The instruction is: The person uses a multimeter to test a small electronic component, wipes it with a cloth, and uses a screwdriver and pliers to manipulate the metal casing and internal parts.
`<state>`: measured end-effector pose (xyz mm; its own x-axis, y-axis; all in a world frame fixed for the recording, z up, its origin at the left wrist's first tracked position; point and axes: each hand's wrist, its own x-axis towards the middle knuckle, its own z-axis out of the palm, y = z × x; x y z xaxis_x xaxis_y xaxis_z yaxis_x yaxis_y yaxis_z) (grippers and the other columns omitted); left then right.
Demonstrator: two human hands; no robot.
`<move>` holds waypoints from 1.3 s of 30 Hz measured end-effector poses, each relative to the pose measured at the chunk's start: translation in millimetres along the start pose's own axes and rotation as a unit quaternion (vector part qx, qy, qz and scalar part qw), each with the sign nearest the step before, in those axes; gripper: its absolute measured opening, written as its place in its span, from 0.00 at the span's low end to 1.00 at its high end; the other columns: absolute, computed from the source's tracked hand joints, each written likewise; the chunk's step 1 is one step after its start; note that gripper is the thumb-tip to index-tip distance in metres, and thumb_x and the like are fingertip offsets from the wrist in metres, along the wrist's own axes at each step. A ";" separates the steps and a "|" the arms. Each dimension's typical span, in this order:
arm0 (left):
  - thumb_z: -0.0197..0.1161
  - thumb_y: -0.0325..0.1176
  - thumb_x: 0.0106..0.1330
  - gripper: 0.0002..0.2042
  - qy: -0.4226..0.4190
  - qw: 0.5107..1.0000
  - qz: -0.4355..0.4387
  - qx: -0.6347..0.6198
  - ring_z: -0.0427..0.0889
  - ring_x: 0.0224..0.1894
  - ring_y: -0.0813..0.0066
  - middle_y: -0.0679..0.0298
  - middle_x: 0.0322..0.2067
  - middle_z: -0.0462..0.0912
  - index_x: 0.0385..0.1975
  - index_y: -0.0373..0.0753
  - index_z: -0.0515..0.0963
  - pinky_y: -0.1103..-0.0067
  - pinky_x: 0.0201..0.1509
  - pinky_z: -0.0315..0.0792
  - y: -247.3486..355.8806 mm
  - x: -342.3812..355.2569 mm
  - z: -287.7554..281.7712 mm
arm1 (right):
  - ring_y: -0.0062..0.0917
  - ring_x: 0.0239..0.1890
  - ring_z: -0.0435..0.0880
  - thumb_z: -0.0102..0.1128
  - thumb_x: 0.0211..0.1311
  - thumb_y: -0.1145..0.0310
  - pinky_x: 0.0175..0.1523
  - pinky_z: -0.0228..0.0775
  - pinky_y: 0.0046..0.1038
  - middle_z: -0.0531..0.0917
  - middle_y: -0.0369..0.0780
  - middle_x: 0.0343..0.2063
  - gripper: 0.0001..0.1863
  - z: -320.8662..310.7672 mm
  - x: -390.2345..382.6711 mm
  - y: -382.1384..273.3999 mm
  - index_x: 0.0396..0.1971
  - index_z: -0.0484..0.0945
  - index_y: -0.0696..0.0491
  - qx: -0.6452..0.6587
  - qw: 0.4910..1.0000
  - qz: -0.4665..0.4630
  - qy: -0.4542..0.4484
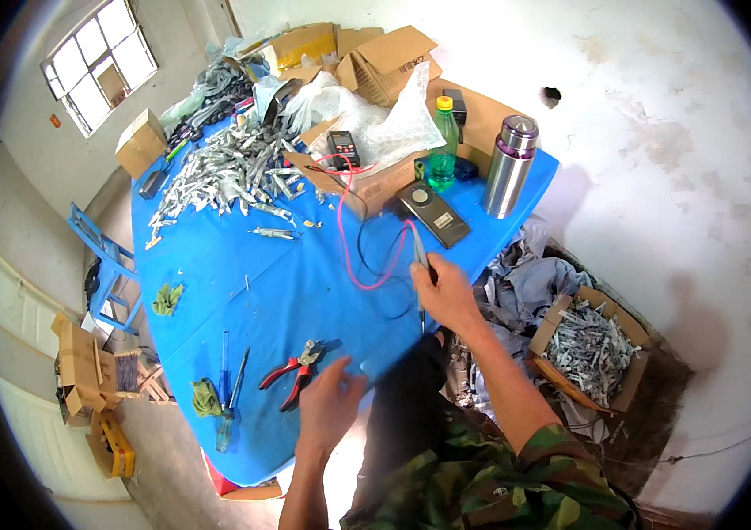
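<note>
Right hand [448,294]: fingers closed around a slim grey tool [419,247], which stands steeply over the right part of the blue table cover [234,265]; its upper end shows above the fist, pointing away from the body, and a thin dark end shows below it, toward the body. A pink lead [365,287] meets the upper end and loops left across the cover toward a handheld meter [343,144] at the open carton [381,187]. Left hand [329,408]: blurred, fingers partly bent, nothing seen between them; whether anything is held cannot be told. Governing relation: the red-handled pliers [307,358] lie flat just left of and beyond the left hand, which is much the nearer of the two; their head points away from the body and slightly right, the spread handles back toward the near left. Contact between left fingers and handles cannot be confirmed. The grey tool lies right of and beyond the left fingers, well apart from them
</note>
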<state>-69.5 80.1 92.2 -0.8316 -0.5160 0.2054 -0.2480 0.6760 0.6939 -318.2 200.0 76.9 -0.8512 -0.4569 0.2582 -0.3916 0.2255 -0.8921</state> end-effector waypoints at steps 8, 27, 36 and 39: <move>0.71 0.24 0.65 0.12 0.141 0.984 -0.110 -0.006 0.76 0.24 0.82 0.65 0.23 0.81 0.48 0.31 0.83 0.80 0.28 0.70 -53.2 -62.4 -41.4 | 0.36 0.18 0.78 0.65 0.71 0.64 0.26 0.70 0.36 0.80 0.47 0.19 0.11 -32.6 37.7 -38.1 0.37 0.81 0.58 -0.088 0.976 -0.124 0.158; 0.70 0.23 0.65 0.11 0.209 0.968 -0.112 0.076 0.78 0.20 0.70 0.58 0.25 0.83 0.46 0.32 0.82 0.74 0.26 0.73 -105.7 -89.3 -49.5 | 0.46 0.44 0.86 0.64 0.64 0.56 0.47 0.77 0.48 0.85 0.47 0.41 0.17 67.2 14.5 30.7 0.45 0.84 0.52 -0.335 0.933 -0.097 -0.086; 0.72 0.22 0.63 0.12 0.257 0.954 -0.104 0.115 0.79 0.25 0.68 0.58 0.29 0.82 0.45 0.33 0.82 0.73 0.30 0.74 -135.0 -93.2 -50.7 | 0.40 0.44 0.85 0.69 0.60 0.62 0.48 0.78 0.42 0.85 0.40 0.41 0.15 100.6 -30.4 4.1 0.45 0.85 0.51 -0.256 0.939 -0.228 0.014; 0.71 0.23 0.64 0.11 0.241 0.958 -0.118 0.104 0.79 0.25 0.67 0.58 0.29 0.82 0.45 0.33 0.82 0.72 0.30 0.73 -139.2 -96.6 -48.2 | 0.41 0.45 0.85 0.70 0.60 0.66 0.49 0.79 0.38 0.86 0.41 0.42 0.10 118.8 -57.4 -16.4 0.41 0.86 0.52 -0.185 0.961 -0.203 -0.022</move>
<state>69.3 10.6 9.1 -0.4267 -0.8162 0.3897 -0.5353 0.5752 0.6186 -221.5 120.2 32.6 -0.5900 -0.6053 0.5344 -0.7927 0.3085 -0.5258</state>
